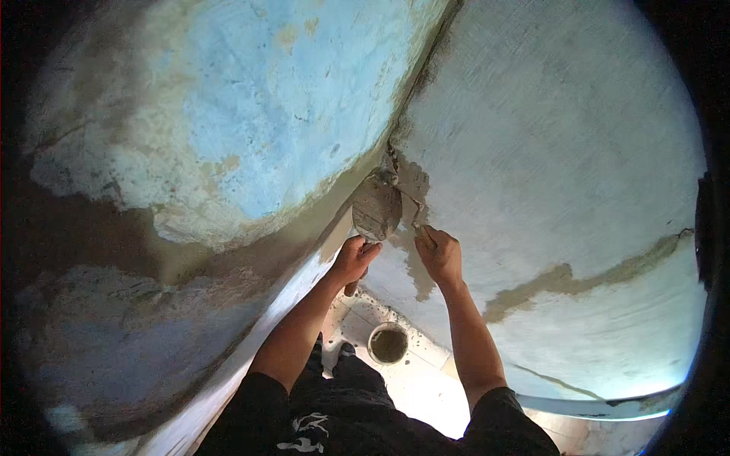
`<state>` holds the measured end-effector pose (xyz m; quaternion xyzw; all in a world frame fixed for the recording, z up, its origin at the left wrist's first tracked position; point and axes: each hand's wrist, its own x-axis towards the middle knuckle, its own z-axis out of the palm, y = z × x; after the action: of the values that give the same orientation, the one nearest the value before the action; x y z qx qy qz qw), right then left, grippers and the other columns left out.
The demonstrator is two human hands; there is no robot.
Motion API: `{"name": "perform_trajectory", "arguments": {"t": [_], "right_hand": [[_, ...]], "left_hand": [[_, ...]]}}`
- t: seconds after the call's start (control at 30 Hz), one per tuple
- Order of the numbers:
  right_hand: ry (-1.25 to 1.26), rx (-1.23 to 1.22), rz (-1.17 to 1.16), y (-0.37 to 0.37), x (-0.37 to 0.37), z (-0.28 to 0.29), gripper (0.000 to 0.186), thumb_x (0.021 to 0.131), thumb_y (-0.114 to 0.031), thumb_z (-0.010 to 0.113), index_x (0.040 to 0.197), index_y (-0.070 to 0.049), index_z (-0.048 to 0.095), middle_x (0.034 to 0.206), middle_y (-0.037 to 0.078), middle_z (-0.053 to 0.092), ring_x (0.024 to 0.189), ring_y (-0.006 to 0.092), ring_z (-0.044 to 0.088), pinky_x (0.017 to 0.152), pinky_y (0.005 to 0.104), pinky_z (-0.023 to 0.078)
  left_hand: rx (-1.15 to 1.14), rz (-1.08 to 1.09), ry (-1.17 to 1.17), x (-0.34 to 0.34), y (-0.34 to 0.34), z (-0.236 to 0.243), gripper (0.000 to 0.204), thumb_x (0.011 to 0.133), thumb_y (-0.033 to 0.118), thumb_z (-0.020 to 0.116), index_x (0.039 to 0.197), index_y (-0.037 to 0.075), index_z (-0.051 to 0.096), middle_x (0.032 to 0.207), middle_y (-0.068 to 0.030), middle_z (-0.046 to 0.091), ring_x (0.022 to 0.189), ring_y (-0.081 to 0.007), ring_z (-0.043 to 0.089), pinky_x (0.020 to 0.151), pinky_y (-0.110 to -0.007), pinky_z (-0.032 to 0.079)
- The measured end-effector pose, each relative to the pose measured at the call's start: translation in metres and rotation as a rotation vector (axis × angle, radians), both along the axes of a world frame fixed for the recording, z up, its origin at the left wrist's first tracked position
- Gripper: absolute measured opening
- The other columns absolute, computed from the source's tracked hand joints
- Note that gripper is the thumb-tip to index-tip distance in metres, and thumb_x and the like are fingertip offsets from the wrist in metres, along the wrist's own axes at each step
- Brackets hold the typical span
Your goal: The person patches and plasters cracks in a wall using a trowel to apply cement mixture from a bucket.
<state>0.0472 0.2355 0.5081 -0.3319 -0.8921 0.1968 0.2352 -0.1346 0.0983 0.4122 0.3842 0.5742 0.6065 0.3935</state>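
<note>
My left hand [354,261] is closed around the handle of a broad trowel [377,209]. Its wide blade is smeared with grey-brown mortar and tilts up against the corner where two walls meet. Just to the right, my right hand [439,254] grips a small pointing trowel [417,216] by its handle. The bent neck of this tool reaches up and left to the corner, above the wide blade; its tip is hard to make out there. Around it, a damp mortar patch [414,185] darkens the right wall. A dark crack [393,156] runs up the corner.
A round bucket [388,325] with grey mortar stands on the light tiled floor [353,327], near my feet. Mortar spots dot the tiles. The left wall [258,99] has flaking blue paint, and a mortar-filled crack [563,285] crosses the pale right wall [563,137].
</note>
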Motion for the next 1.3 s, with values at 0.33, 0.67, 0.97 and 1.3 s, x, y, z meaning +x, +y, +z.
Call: {"name": "perform_trajectory", "arguments": {"t": [0.33,0.67,0.97,1.3], "right_hand": [[-0.043,0.017,-0.041,0.014,-0.019,0.031,0.024,0.087,-0.021,0.071,0.102,-0.003,0.07,0.078,0.023,0.066,0.075,0.0415,0.066,0.066,0.0453,0.051],[-0.137,0.191,0.011,0.015,-0.047,0.114,0.021,0.086,-0.02,0.073,0.093,-0.001,0.071,0.077,0.024,0.067,0.075,0.0429,0.066,0.069,0.048,0.052],[-0.019,0.064,0.008,0.0,-0.027,0.125,0.022,0.087,-0.022,0.071,0.088,0.0,0.068,0.077,0.025,0.065,0.075,0.0464,0.063,0.067,0.0501,0.051],[-0.082,0.008,0.007,0.023,-0.03,0.083,0.025,0.086,-0.024,0.073,0.089,0.0,0.071,0.078,0.026,0.066,0.077,0.0467,0.064,0.069,0.049,0.052]], "left_hand": [[0.088,0.016,0.056,0.0,0.004,0.018,0.024,0.1,0.023,0.063,0.086,0.004,0.059,0.055,-0.0001,0.05,0.046,-0.0102,0.049,0.044,-0.032,0.039],[-0.041,-0.012,0.011,0.004,0.004,0.027,0.024,0.102,0.03,0.059,0.098,0.007,0.059,0.052,-0.0001,0.05,0.041,-0.01,0.048,0.042,-0.031,0.041],[0.01,-0.053,-0.038,0.002,0.0,0.033,0.026,0.103,0.032,0.059,0.1,0.006,0.059,0.051,-0.0006,0.05,0.038,-0.009,0.047,0.039,-0.029,0.038],[-0.016,-0.015,-0.016,0.004,0.005,0.016,0.029,0.103,0.032,0.061,0.084,0.01,0.057,0.051,0.0004,0.051,0.043,-0.0095,0.05,0.043,-0.031,0.041]]}}
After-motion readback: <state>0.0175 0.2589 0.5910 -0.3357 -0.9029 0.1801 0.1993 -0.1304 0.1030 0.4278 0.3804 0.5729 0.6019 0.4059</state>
